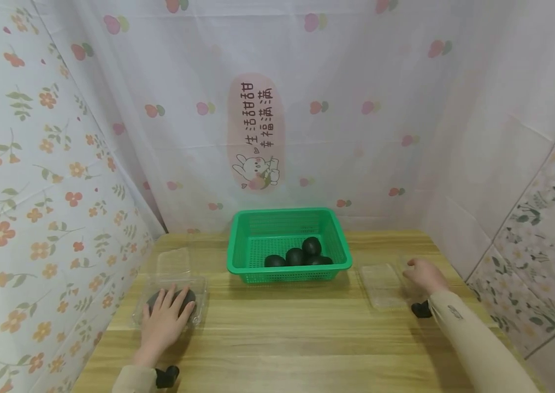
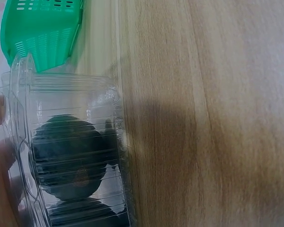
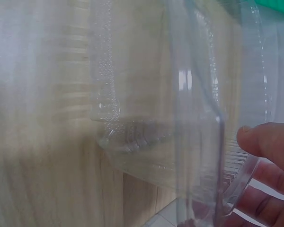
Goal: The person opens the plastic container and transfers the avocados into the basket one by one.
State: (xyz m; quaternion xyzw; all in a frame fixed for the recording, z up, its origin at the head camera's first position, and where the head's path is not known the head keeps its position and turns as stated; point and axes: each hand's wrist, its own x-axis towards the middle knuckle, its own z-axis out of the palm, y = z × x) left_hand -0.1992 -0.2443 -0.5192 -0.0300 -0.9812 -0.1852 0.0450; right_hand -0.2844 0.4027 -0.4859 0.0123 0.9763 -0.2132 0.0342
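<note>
On the left, my left hand point(image 1: 160, 323) rests over dark avocados point(image 1: 189, 298) in a clear plastic clamshell box point(image 1: 202, 307), its fingers spread and nearly straight. The lid point(image 1: 174, 261) of that box lies folded back, away from me. Through the ribbed side in the left wrist view, one avocado point(image 2: 68, 158) shows whole, with part of another below it. At the right, my right hand point(image 1: 426, 277) pinches the edge of a second clear clamshell box point(image 1: 381, 286) between thumb and fingers. This box stands open, and only tabletop shows through its plastic point(image 3: 146, 94).
A green perforated basket point(image 1: 287, 271) stands at the back middle of the wooden table point(image 1: 277, 338), with several avocados point(image 1: 295, 256) gathered near its front right. Patterned cloth point(image 1: 336, 147) hangs behind the table and along both sides.
</note>
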